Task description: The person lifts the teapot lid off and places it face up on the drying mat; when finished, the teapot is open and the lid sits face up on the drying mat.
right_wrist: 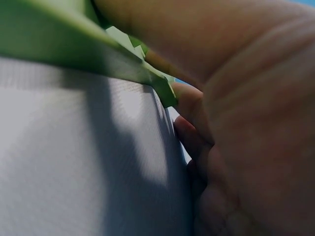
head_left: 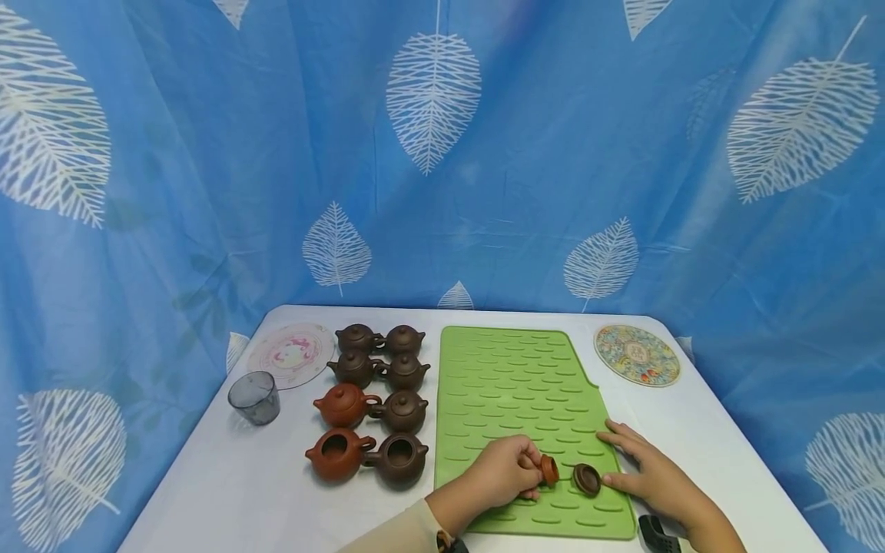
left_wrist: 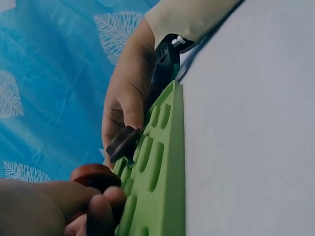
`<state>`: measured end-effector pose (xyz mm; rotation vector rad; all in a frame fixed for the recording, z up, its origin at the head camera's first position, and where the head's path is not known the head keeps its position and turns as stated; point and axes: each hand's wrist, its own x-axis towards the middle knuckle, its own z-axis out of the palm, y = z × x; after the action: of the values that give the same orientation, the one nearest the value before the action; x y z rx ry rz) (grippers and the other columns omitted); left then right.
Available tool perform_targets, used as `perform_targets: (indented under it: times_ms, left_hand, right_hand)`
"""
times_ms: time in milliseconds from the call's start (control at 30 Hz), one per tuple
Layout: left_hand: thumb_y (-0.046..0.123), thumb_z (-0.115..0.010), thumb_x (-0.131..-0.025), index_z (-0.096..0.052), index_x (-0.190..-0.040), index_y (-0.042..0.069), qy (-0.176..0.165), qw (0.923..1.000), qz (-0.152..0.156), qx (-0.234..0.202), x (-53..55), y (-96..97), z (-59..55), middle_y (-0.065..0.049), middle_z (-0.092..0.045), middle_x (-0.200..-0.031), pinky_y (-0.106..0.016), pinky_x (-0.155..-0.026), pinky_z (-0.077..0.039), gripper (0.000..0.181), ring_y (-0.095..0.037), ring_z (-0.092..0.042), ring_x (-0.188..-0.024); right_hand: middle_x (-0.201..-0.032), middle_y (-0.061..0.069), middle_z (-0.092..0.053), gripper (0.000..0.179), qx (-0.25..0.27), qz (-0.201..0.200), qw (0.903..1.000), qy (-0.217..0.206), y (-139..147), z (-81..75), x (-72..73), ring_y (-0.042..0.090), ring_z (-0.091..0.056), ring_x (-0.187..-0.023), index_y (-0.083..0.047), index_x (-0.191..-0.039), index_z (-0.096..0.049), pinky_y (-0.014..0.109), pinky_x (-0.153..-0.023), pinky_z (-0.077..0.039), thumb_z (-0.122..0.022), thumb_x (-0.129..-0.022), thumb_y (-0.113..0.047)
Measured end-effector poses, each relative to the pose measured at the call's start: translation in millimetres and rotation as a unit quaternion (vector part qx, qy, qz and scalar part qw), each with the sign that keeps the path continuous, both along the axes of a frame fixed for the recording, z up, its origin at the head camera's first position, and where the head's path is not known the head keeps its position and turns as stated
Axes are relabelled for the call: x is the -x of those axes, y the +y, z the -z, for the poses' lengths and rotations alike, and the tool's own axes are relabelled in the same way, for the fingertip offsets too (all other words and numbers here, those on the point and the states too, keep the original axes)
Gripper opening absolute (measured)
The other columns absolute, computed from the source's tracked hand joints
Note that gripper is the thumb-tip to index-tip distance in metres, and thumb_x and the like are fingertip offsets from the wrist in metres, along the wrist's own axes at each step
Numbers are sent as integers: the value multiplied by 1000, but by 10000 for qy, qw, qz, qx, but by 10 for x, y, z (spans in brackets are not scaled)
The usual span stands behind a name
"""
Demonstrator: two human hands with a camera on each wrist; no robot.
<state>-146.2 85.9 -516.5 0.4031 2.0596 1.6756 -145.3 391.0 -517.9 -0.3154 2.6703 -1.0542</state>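
Observation:
My left hand [head_left: 503, 470] pinches a small reddish-brown teapot lid [head_left: 549, 470] over the green ridged mat [head_left: 512, 399]; the left wrist view shows this lid [left_wrist: 93, 173] beside the fingertips. A dark brown teapot lid [head_left: 587, 480] is tilted on the mat, its hollow side showing in the head view. My right hand [head_left: 653, 472] lies at the mat's right edge with its fingers extended, the thumb tip right at the dark lid. Two lidless teapots, one reddish [head_left: 336, 455] and one dark brown [head_left: 397, 461], stand left of the mat.
Behind the lidless pots, several lidded teapots [head_left: 404, 412] stand in two columns. A grey glass cup [head_left: 256, 398] is at the left, near a pink-patterned round mat [head_left: 266, 349]. A colourful round mat [head_left: 637, 355] lies at the back right of the white table [head_left: 228, 491].

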Motion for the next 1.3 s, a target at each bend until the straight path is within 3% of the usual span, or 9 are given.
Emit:
perform_targets:
  times_ms: [133,333,633,800,967,1133,1300]
  left_hand:
    - [0,-74,-94,-64,-89,14,303,9990,-117,303,-27,3,-6,3,-67,-74,-22,-53,-54,17,-8,-67,-58]
    - [0,-73,-93,-62,-87,16,436,9955,-265,797,-83,-31,-27,6,-63,-72,-21,-51,-48,21,-6,-66,-59]
    - [-1,-75,-91,-63,-89,17,551,9940,-241,919,-59,-49,-24,9,-63,-78,-21,-49,-46,22,-4,-65,-60]
    - [-5,-77,-83,-66,-104,16,500,9941,-259,930,-26,-55,-29,9,-62,-83,-21,-55,-49,31,-5,-61,-66]
    - [-7,-78,-77,-69,-118,18,613,9905,22,1235,2,-82,-58,11,-62,-89,-23,-57,-46,49,-7,-53,-71]
    - [-6,-79,-77,-70,-120,18,726,9867,440,1383,43,-125,-67,11,-63,-91,-22,-58,-45,50,-6,-53,-67]
    - [13,-89,-83,-71,-119,21,1232,9722,694,1864,68,-106,-66,14,-61,-92,-21,-72,-48,41,-2,-53,-77]
  right_hand:
    - [-167,31,-25,82,28,-7,10000,9,-8,13,-12,62,-14,-151,-4,-151,-52,82,-110,-26,-83,-87,-43]
    - [-168,30,-24,82,77,9,9999,-119,-22,58,-18,61,-12,-152,-5,-152,-52,81,-112,-26,-83,-87,-44]
    - [-168,28,-25,83,3,18,10000,-48,-1,36,6,60,-14,-152,-6,-152,-52,81,-112,-25,-83,-86,-45]
    - [-168,28,-26,83,-19,48,10000,58,10,39,10,61,-15,-152,-6,-151,-53,80,-113,-24,-83,-86,-46]
    - [-168,29,-27,83,0,76,9999,90,-6,24,5,61,-15,-152,-5,-151,-53,80,-113,-24,-84,-85,-45]
    - [-167,29,-27,82,15,70,10000,52,-25,16,3,60,-15,-151,-6,-151,-53,80,-113,-25,-84,-85,-44]
    - [-168,29,-25,83,10,63,10000,-27,-6,23,5,61,-14,-152,-5,-151,-53,81,-112,-25,-84,-85,-44]
